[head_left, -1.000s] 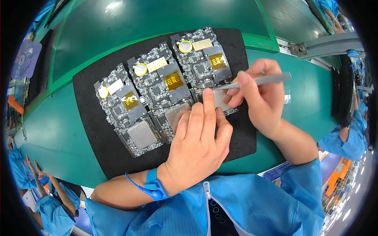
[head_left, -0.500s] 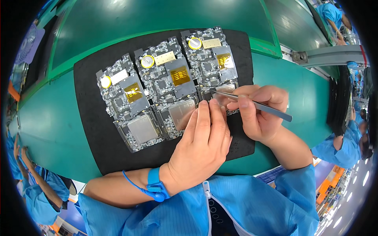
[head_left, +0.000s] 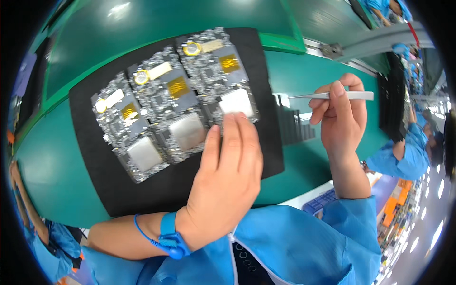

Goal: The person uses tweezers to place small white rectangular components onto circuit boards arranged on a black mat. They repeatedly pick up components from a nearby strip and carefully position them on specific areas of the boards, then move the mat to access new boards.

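My left hand (head_left: 228, 166) lies with fingers stretched out, fingertips on the silver metal shield (head_left: 236, 101) of the right-hand circuit board (head_left: 206, 71). Closed in a pinch, my right hand (head_left: 343, 111) holds grey metal tweezers (head_left: 365, 95), their tips pointing left. Those tips hover near a pale sheet with dark strips (head_left: 298, 128) on the table, right of the black mat (head_left: 90, 156). A middle board (head_left: 156, 102) and a left board (head_left: 116, 126) lie beside the first on the mat. Each board carries a round yellow-rimmed cell and amber film.
A green work table (head_left: 52, 166) surrounds the mat, with a raised green edge (head_left: 285, 42) behind it. At the far right stand black stacked trays (head_left: 392, 95) under a grey metal arm (head_left: 375, 40). People in blue work nearby on both sides.
My right hand with the tweezers has moved right, off the board to beside the striped sheet. The left hand stays on the right board. The whole view has shifted, bringing the sheet into sight.
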`<control>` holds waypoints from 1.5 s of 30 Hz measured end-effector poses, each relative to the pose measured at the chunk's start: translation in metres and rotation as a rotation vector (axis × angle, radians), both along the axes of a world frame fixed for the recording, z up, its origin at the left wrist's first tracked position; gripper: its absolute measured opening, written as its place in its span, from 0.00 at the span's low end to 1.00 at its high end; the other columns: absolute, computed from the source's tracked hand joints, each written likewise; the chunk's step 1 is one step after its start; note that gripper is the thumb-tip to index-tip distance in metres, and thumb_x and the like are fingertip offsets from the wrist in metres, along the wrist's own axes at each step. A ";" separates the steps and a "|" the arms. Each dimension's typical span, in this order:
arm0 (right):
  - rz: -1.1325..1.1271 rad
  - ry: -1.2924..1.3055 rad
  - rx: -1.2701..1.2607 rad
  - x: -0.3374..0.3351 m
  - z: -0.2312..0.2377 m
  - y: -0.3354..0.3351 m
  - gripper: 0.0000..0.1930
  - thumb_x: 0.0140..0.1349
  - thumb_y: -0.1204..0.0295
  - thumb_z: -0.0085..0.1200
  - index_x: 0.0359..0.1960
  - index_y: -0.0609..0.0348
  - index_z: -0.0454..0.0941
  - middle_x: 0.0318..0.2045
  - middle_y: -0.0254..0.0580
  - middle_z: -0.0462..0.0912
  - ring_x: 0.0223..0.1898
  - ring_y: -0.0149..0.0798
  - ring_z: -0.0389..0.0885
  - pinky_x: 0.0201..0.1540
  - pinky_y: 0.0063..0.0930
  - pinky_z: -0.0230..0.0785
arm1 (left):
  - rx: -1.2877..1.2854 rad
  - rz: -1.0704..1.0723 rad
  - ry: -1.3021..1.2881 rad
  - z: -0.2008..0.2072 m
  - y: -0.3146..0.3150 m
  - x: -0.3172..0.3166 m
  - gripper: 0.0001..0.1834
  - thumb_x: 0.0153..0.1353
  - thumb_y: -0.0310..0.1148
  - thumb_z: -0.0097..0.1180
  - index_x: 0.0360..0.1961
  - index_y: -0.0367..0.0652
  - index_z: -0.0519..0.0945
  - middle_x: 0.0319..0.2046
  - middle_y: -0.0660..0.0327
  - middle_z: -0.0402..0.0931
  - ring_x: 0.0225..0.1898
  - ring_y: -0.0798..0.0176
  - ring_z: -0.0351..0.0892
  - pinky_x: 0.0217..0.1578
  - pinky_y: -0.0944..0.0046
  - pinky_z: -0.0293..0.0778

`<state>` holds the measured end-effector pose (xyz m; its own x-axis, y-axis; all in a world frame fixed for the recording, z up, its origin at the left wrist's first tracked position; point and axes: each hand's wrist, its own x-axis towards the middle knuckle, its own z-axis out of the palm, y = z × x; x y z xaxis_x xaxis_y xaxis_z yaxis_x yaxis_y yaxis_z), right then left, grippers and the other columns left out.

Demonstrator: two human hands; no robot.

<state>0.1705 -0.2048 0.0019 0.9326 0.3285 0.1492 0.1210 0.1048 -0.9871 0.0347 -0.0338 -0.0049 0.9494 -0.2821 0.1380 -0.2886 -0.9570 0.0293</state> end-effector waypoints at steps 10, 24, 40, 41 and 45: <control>-0.255 0.279 -0.303 -0.006 -0.025 -0.108 0.09 0.65 0.68 0.51 0.39 0.58 0.65 0.21 0.41 0.78 0.16 0.26 0.73 0.21 0.16 0.63 | -0.168 -0.404 -0.022 -0.039 -0.092 0.040 0.30 0.58 0.46 0.52 0.52 0.29 0.72 0.54 0.45 0.67 0.56 0.49 0.64 0.58 0.52 0.59; -0.334 0.158 -0.079 -0.022 -0.032 -0.095 0.09 0.65 0.71 0.50 0.42 0.57 0.64 0.23 0.42 0.78 0.17 0.28 0.74 0.19 0.16 0.64 | -0.200 -0.413 -0.092 -0.045 -0.092 0.039 0.27 0.57 0.46 0.53 0.47 0.29 0.76 0.52 0.46 0.68 0.55 0.46 0.65 0.55 0.48 0.63; 0.235 0.311 0.067 -0.041 -0.020 0.100 0.12 0.66 0.69 0.50 0.41 0.59 0.60 0.24 0.47 0.80 0.19 0.30 0.79 0.22 0.17 0.72 | -0.047 0.160 -0.052 -0.017 0.043 -0.052 0.34 0.49 0.45 0.60 0.50 0.26 0.72 0.48 0.40 0.69 0.51 0.40 0.70 0.49 0.49 0.70; 0.245 0.324 0.050 -0.045 -0.021 0.104 0.12 0.66 0.69 0.50 0.40 0.59 0.60 0.24 0.47 0.80 0.19 0.29 0.79 0.22 0.17 0.72 | -0.066 0.149 -0.058 -0.018 0.045 -0.054 0.34 0.50 0.46 0.60 0.51 0.26 0.72 0.48 0.39 0.69 0.52 0.39 0.69 0.49 0.49 0.71; 0.242 0.224 0.014 -0.053 -0.030 0.108 0.12 0.66 0.71 0.50 0.40 0.60 0.58 0.24 0.47 0.80 0.21 0.29 0.80 0.23 0.16 0.74 | -0.050 0.128 -0.101 -0.028 0.048 -0.057 0.33 0.53 0.46 0.57 0.51 0.26 0.73 0.50 0.38 0.68 0.52 0.38 0.69 0.48 0.50 0.73</control>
